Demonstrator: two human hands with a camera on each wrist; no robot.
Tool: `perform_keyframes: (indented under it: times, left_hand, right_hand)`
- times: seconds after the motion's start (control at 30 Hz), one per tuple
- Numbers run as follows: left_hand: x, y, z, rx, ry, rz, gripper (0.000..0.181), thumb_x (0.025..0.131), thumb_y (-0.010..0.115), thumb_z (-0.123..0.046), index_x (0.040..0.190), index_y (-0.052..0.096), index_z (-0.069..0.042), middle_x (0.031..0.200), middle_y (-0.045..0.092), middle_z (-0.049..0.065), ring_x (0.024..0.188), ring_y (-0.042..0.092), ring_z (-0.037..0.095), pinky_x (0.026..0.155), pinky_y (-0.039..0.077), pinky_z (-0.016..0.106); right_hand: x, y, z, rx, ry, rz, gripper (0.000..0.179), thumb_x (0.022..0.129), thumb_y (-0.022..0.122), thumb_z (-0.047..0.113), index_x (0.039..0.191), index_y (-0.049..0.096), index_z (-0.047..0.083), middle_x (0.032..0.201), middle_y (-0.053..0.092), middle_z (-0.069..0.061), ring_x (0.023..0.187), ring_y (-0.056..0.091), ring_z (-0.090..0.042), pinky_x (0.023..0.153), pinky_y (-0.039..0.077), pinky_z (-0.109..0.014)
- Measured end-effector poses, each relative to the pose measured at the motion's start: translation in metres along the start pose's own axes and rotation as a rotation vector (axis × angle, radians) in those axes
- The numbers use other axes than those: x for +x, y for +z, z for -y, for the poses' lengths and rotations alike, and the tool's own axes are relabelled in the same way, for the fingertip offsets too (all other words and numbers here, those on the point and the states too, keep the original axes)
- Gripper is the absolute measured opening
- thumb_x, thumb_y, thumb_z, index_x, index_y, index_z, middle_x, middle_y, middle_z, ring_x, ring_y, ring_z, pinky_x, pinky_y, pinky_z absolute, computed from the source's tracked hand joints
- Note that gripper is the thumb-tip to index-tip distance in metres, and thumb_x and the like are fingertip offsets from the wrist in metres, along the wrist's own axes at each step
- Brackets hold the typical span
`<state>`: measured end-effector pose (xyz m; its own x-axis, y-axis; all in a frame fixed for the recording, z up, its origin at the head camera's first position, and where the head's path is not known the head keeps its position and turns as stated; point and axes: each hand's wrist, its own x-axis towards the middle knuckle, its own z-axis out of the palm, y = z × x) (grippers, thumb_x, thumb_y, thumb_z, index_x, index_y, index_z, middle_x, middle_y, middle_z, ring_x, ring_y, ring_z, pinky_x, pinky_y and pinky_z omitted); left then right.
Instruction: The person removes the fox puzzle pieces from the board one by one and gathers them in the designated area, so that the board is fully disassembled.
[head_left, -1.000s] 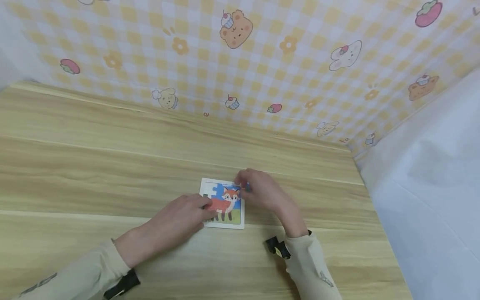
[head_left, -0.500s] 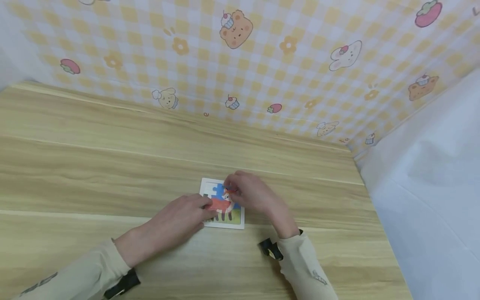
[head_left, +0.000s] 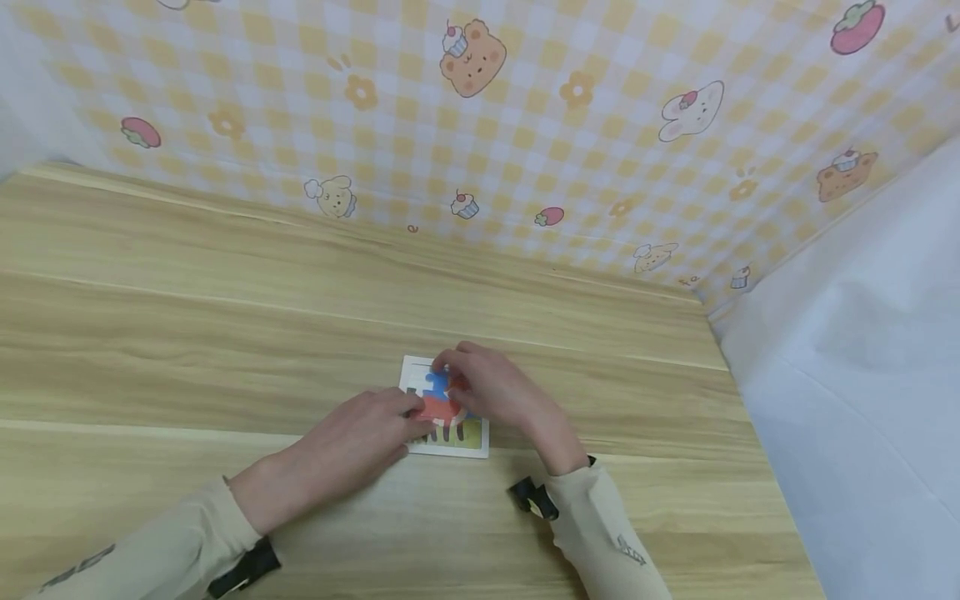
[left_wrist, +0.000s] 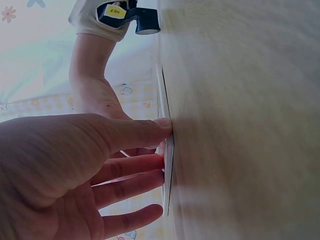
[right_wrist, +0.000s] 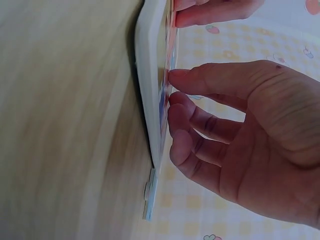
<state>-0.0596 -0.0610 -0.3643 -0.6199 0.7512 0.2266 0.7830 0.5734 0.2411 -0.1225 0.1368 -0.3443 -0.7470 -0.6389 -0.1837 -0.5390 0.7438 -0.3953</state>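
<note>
A small square jigsaw puzzle with a white frame and an orange fox lies at the middle of the wooden table. My left hand rests on its left side. In the left wrist view the straight fingers touch its face, with the thumb at its near edge. My right hand is over the upper right part, hiding the fox's head. In the right wrist view its bent fingers and thumb have their tips at the puzzle's face, with no piece visible between them. White backing shows at the upper left.
A thin loose puzzle piece lies on the table just past the frame's end in the right wrist view. A yellow checked cloth stands behind the table, and a white sheet hangs at the right.
My right hand has moved left from the puzzle's upper right corner to over the fox's head, covering more of the picture. The left hand has stayed in place.
</note>
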Motion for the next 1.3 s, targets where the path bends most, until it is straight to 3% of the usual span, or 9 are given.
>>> perform_keyframes:
  times: [0.53,0.9,1.3]
  left_hand:
    - [-0.0009,0.0029,0.001,-0.007,0.004,-0.017,0.028,0.072,0.076,-0.008,0.099,0.071,-0.01,0.093,0.059,0.004,0.081,0.054,0.018,0.072,0.049,0.036]
    - [-0.0002,0.0017,0.0006,-0.033,-0.015,0.0,0.029,0.072,0.075,-0.008,0.101,0.071,-0.01,0.096,0.06,0.005,0.083,0.055,0.019,0.075,0.049,0.036]
    - [0.0008,0.0003,0.0013,-0.025,-0.006,0.012,0.03,0.073,0.076,-0.008,0.102,0.071,-0.01,0.094,0.059,0.005,0.081,0.054,0.018,0.073,0.049,0.035]
  right_hand:
    - [0.0005,0.0006,-0.0016,0.013,-0.026,0.014,0.032,0.085,0.062,0.004,0.116,0.062,0.015,0.091,0.05,0.0,0.074,0.048,-0.012,0.065,0.044,-0.02]
    - [0.0008,0.0021,-0.0013,0.047,-0.045,-0.021,0.035,0.083,0.061,-0.004,0.113,0.061,0.014,0.095,0.044,-0.005,0.078,0.046,-0.014,0.066,0.043,-0.022]
    - [-0.0005,0.0038,0.0013,0.002,-0.022,-0.038,0.036,0.083,0.061,-0.003,0.114,0.059,0.017,0.096,0.043,-0.003,0.081,0.045,-0.013,0.069,0.044,-0.02]
